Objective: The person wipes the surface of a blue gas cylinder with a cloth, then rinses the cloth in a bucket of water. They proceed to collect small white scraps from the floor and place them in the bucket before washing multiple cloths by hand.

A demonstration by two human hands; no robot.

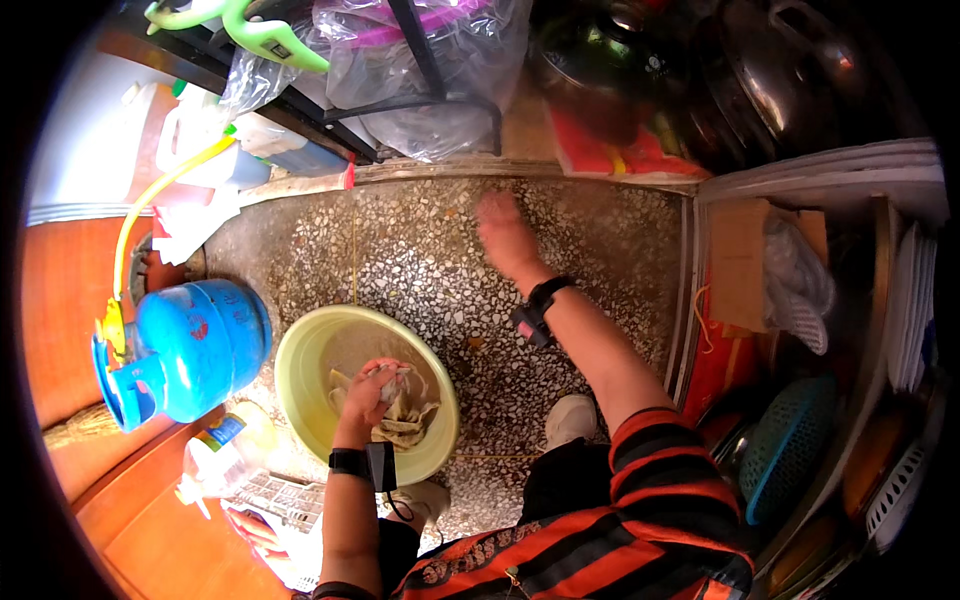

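A pale yellow plastic basin stands on the floor, with murky water in it. My left hand is over the basin, its fingers closed on part of a wet greyish cloth. More cloth, yellowish-brown, lies bunched below it in the basin; I cannot tell whether it is the same piece. My right hand is blurred above the speckled floor, beyond the basin and to its right. Its fingers are too smeared to read, and no object shows in it.
A blue gas cylinder with a yellow hose is left of the basin. A clear plastic bottle stands nearby. A black metal rack is at the far side. Shelving on the right holds a cardboard box and a teal colander.
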